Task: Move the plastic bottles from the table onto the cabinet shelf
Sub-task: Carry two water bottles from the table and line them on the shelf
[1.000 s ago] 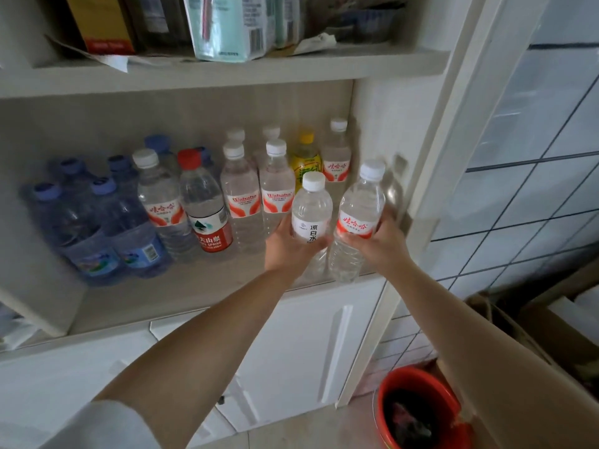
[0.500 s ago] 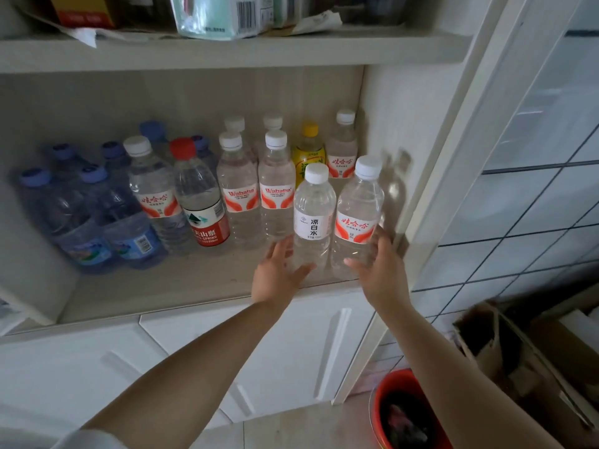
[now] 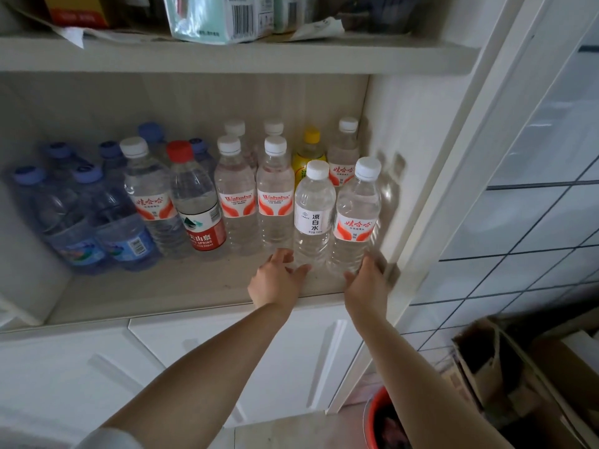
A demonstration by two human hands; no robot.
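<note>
1. Both hands are open, with relaxed fingers that hold nothing. The left hand point(image 3: 275, 280) lies at the foot of the white-labelled water bottle point(image 3: 313, 218); its fingertips appear to touch or nearly touch the base. The right hand point(image 3: 366, 283) lies at the foot of the red-labelled water bottle point(image 3: 356, 218), likewise at or just off the base.
2. The two bottles stand upright side by side on the cabinet shelf point(image 3: 181, 286), nearest its front edge at the right end, the red-labelled one just beside the cabinet side wall point(image 3: 408, 131).
3. Behind and to the left of this pair, more bottles fill the same shelf: white-capped ones, a red-capped spring-water bottle point(image 3: 197, 205), a yellow-capped bottle point(image 3: 309, 150) and a blue-tinted group point(image 3: 81, 215).
4. Step in hand, as judged: release of the pair, now placed; neither bottle is enclosed by fingers.
5. The next move calls for drawing both hands straight back from the shelf without knocking the front bottles, then a return to the table, which is out of view, for any bottles left.
</note>
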